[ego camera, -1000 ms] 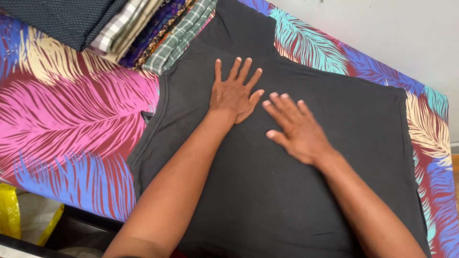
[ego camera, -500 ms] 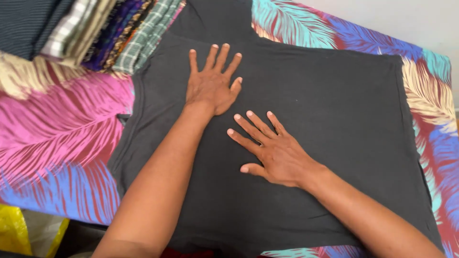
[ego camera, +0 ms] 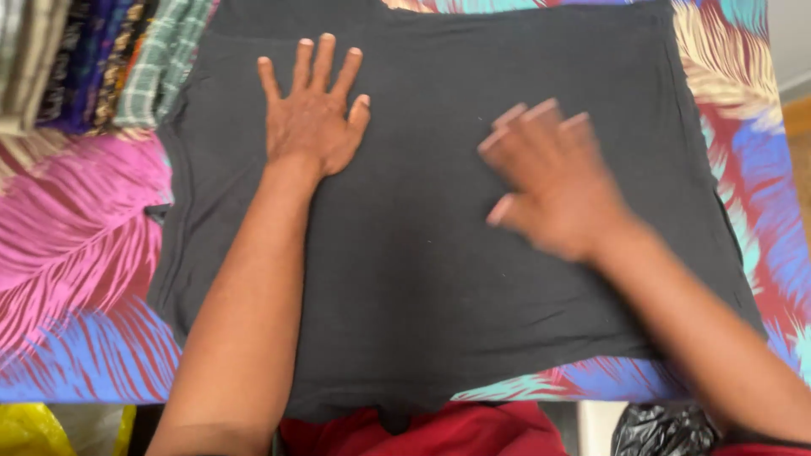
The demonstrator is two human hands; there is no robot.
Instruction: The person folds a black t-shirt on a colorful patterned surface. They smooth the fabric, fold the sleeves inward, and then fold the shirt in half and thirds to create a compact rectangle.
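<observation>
- The black shirt (ego camera: 439, 253) lies spread flat in the middle of the surface (ego camera: 76, 253). Its near hem hangs a little over the near edge, and its far part goes out of the picture at the top.
- Your left hand (ego camera: 311, 114) is released, with fingers spread, and rests flat on the far left part of the shirt.
- Your right hand (ego camera: 549, 181) is also released, palm down, on or just above the right half of the shirt. It is blurred, so I cannot tell if it touches the cloth.
- The shirt looks like thin, soft knit cloth. I judge it light and limp: it will not keep a shape, it will sag when you lift it, and it will wrinkle if you drag it.
- It is not fragile and not slippery. On the printed cover it may slide a little or pull the cover with it.
- Good places to take hold are, in my view, the side edges, the near hem, or the left sleeve (ego camera: 173, 169). Pinch the cloth there, not in the middle.
- The surface has a bright feather-print cover in pink, blue and teal, and it looks soft.
- A stack of folded cloths (ego camera: 93, 59) lies at the far left, just beside the shirt.
- Near you, below the edge, there is a yellow bag (ego camera: 34, 431) at left, a black bag (ego camera: 667, 431) at right, and a red cloth (ego camera: 422, 431) between them.
</observation>
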